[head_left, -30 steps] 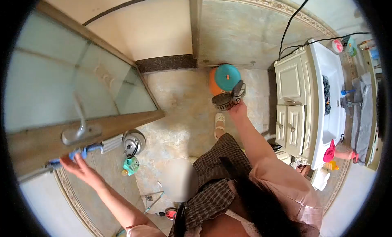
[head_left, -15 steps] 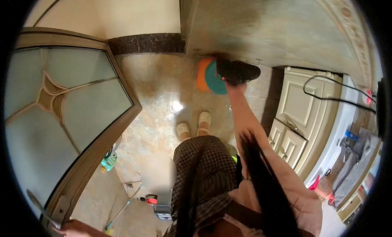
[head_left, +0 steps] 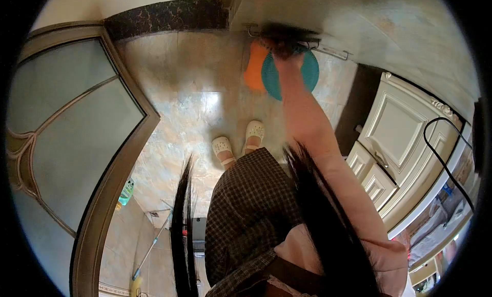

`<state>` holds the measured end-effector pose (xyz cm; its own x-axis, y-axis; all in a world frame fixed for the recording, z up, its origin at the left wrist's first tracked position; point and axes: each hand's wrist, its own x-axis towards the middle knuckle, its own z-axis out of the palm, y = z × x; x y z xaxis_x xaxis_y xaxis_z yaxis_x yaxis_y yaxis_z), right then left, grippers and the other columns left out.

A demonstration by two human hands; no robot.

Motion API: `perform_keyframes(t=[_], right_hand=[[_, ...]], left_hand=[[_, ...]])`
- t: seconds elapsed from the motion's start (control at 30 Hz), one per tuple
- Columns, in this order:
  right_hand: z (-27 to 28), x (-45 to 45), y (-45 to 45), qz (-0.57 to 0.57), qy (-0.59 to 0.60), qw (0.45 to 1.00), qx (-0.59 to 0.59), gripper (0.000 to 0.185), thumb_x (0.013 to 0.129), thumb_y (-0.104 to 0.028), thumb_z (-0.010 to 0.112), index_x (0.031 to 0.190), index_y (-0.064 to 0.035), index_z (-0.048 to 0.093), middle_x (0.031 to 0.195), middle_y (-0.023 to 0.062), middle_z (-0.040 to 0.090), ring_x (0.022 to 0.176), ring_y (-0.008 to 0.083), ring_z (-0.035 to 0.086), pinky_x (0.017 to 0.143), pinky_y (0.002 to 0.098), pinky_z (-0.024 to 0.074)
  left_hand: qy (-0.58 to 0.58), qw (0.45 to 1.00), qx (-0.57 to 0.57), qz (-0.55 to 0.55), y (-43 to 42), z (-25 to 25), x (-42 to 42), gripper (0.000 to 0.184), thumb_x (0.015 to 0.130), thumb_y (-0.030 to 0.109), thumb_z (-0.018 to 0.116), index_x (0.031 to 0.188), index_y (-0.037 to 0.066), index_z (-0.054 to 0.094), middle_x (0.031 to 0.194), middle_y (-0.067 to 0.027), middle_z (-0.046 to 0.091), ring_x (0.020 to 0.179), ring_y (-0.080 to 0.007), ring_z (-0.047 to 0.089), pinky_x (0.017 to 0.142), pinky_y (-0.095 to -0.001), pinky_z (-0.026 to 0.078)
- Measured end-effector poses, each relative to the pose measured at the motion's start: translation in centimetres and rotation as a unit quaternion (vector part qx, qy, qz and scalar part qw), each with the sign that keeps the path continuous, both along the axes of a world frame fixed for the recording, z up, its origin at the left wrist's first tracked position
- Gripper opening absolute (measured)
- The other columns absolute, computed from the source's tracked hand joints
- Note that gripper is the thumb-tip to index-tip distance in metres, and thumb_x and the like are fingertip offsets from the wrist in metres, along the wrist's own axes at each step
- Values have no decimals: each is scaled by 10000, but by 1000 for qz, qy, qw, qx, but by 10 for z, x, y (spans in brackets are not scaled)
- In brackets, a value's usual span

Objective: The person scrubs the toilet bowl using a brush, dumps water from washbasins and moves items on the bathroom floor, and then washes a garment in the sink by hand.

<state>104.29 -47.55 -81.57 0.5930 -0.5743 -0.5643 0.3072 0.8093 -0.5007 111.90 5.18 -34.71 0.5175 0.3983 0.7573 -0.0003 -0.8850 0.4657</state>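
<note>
My right arm reaches forward to the wall, with my right hand blurred and in shadow at its end. The fingers appear closed on a dark, shoe-shaped thing, which lies close against a metal wall rack. Just below the hand are a round teal plastic basin and an orange plastic piece, partly overlapped by the teal one. My left hand is out of view.
A frosted-glass door stands ajar on the left. On the right is a cream cabinet with a black cable above it. A long-handled mop and a green bottle are on the tiled floor at lower left.
My right hand has moved forward and slightly left with the dark shoe-shaped thing, up to the wall rack. My left hand, earlier at the door handle, has gone out of view.
</note>
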Motion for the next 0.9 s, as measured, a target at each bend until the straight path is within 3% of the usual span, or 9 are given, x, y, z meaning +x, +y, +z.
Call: perform_keyframes(t=[0.17,0.23,0.3,0.37,0.43,0.47,0.53,0.67,0.9], right_hand=[[9,-4,-4,-19,206,972,113,550,915,-372,241,1386,-112,130,1404,169,182,1273,354,224,1037,484,227],[-36,-39,-9,177,346,914,-114,529,902,-397,342,1284,-32,329,1119,223,495,923,361,545,723,451,492],[-60,-91,7,271,309,893,-186,532,910,-442,315,1209,-5,372,1005,209,541,748,388,575,664,465,504],[-14,-97,50,127,360,907,181,566,900,-489,314,1211,-18,354,969,207,551,693,372,582,631,475,507],[18,-101,81,84,388,891,220,596,876,-506,377,1238,-35,327,983,170,552,744,347,588,657,467,507],[5,-105,83,84,388,891,219,596,876,-506,377,1238,-35,327,983,170,552,744,347,588,657,467,507],[-23,-134,97,-133,250,947,154,592,862,-481,442,1238,-38,330,1022,147,547,780,320,587,690,468,507],[-46,-155,110,-142,251,940,180,577,848,-448,493,1227,-39,346,1045,112,544,799,286,586,688,428,525],[-5,-213,158,-106,221,957,155,499,870,-372,490,1161,19,383,1028,135,535,791,250,584,649,359,543]], left_hand=[[35,999,34,11,-2,-4,3,288,835,124,558,1006,-95,485,850,-220,585,690,-312,593,588,-376,489],[54,998,38,11,-6,-15,3,294,833,128,561,1010,-94,483,849,-219,585,691,-311,593,588,-377,489],[89,995,41,13,-9,-28,-4,300,832,132,563,1014,-93,480,848,-218,585,691,-310,593,588,-378,489],[114,992,45,15,-9,-37,-11,307,831,136,566,1018,-91,478,847,-217,585,691,-309,593,588,-378,489],[113,992,47,24,-12,-54,-19,313,830,140,568,1021,-90,476,846,-216,586,692,-309,593,587,-379,489],[114,992,52,27,-12,-59,-21,316,830,143,569,1023,-89,475,845,-215,586,692,-308,593,587,-379,489],[125,989,73,28,-11,-57,-28,323,828,147,572,1027,-87,473,844,-214,586,692,-308,593,587,-380,489],[130,987,97,19,-13,-61,-30,336,826,155,577,1035,-85,469,843,-212,587,693,-306,593,586,-381,489],[152,981,118,-9,-12,-87,-56,359,822,170,586,1048,-79,462,839,-209,587,694,-304,593,585,-383,488]])
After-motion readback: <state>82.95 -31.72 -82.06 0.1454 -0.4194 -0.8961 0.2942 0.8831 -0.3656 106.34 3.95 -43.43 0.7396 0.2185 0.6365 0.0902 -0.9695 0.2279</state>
